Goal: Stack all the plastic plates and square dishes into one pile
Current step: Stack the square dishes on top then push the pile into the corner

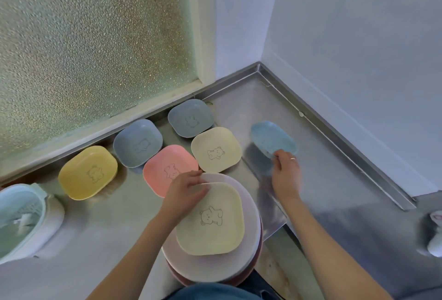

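A pile of round pinkish plates (229,268) stands at the counter's near edge, with a cream square dish (212,220) bearing a bear drawing on top. My left hand (184,194) grips that dish's far-left edge. My right hand (285,173) pinches the near rim of a light blue square dish (272,138), which is tilted and blurred. On the counter lie a yellow dish (87,173), a pink dish (165,168) partly under my left hand, two grey-blue dishes (137,143) (190,118) and another cream dish (216,149).
The steel counter (258,99) ends in a raised rim at the far right corner by white walls. A frosted window (95,36) runs along the back left. A pale green and white drainer basket (26,220) sits at the left. The floor shows at the lower right.
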Tool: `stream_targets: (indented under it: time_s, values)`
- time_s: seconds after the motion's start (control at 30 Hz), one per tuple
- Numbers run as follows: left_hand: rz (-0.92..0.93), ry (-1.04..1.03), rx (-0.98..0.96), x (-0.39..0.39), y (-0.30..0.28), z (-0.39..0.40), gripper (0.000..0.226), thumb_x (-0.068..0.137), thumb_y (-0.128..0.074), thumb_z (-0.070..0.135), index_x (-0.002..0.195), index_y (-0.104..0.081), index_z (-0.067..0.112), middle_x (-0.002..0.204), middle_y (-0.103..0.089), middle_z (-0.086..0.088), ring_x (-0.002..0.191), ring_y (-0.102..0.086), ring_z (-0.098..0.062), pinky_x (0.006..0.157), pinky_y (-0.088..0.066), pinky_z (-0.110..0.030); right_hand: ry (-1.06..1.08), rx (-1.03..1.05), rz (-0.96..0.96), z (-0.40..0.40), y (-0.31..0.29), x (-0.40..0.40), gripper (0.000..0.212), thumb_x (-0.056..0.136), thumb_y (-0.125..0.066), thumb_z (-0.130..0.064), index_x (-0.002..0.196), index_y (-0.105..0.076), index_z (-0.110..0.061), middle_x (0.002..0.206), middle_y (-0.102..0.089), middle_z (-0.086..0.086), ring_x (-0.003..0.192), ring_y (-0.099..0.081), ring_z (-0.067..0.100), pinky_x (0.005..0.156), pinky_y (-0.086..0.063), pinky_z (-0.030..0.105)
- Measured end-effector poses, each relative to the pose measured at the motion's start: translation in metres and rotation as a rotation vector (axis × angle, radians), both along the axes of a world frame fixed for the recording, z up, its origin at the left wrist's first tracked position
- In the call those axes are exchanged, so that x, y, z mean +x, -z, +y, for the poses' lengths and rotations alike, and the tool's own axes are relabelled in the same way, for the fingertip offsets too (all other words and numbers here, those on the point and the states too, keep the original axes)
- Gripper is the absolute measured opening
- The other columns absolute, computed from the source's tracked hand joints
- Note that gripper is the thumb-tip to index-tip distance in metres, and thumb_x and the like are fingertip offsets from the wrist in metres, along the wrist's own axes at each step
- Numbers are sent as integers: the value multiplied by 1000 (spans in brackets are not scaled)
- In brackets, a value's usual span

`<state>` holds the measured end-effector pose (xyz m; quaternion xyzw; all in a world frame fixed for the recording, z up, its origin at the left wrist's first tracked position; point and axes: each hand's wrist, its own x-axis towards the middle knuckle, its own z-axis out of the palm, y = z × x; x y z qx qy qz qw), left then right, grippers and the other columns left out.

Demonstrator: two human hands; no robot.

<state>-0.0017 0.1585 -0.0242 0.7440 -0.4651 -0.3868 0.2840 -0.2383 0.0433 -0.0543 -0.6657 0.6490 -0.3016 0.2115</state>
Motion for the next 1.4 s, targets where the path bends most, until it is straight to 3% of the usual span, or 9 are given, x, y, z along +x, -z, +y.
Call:
stream_targets:
  time_s: [0.27,0.5,0.77,0.87,0.93,1.0,1.1,1.27,1.4]
  values:
    - [102,-170,-97,13,-3,22,12,81,-63,22,83,-72,30,116,-67,7,109,-57,-9,98,-40,-29,-380,-290,22,115,-30,33,18,77,-61,7,89,-66,-5,101,-67,10,108,-58,25,91,-46,29]
    - [172,-269,-171,16,-8,52,24,87,-52,15,86,-70,31,84,-68,18,78,-60,6,68,-42,-13,-553,-371,108,172,-23,26,28,65,-68,19,85,-68,-1,96,-69,9,108,-61,28,89,-51,36]
    - [181,-176,-112,22,-5,62,38,94,-44,27,131,-49,24,124,-54,8,108,-48,-12,92,-33,-26,-541,-149,88,189,-32,26,11,73,-55,0,80,-58,-8,121,-60,4,125,-42,9,96,-40,23]
    - [203,-117,-134,21,-6,65,30,94,-42,29,118,-52,44,116,-56,23,99,-48,-6,87,-34,-18,-497,-32,19,190,-36,27,10,73,-50,-14,83,-54,-15,131,-52,-7,125,-43,9,87,-40,16]
    - [154,-23,-170,20,-7,67,31,90,-44,27,102,-52,54,103,-55,32,92,-52,-1,80,-36,-15,-411,-17,-113,186,-38,31,27,74,-46,-20,99,-56,-19,132,-48,-17,118,-47,6,81,-41,11]
    - [63,83,-191,18,-3,68,38,89,-46,19,117,-52,43,112,-58,20,99,-52,-5,86,-35,-22,-280,-8,-195,177,-37,38,39,83,-43,-16,121,-51,-22,133,-42,-27,115,-49,5,84,-38,10]
    - [-37,114,-217,17,3,69,44,89,-43,13,130,-47,27,125,-59,4,108,-54,-16,89,-36,-26,-167,205,-162,162,-31,48,47,98,-34,-22,144,-27,-28,143,-41,-13,124,-44,9,99,-30,19]
    - [-98,103,-199,16,9,70,47,89,-40,13,135,-43,25,127,-60,-1,113,-56,-24,96,-45,-40,-163,383,-191,154,-18,53,47,98,-27,-21,142,-29,-38,94,-63,-2,78,-57,11,68,-44,24]
    - [-81,70,-226,17,12,74,41,89,-39,22,129,-47,28,126,-61,0,111,-57,-25,93,-44,-34,-202,363,-217,147,-20,48,42,98,-31,-28,138,-36,-42,100,-64,-10,82,-58,-1,72,-43,15]
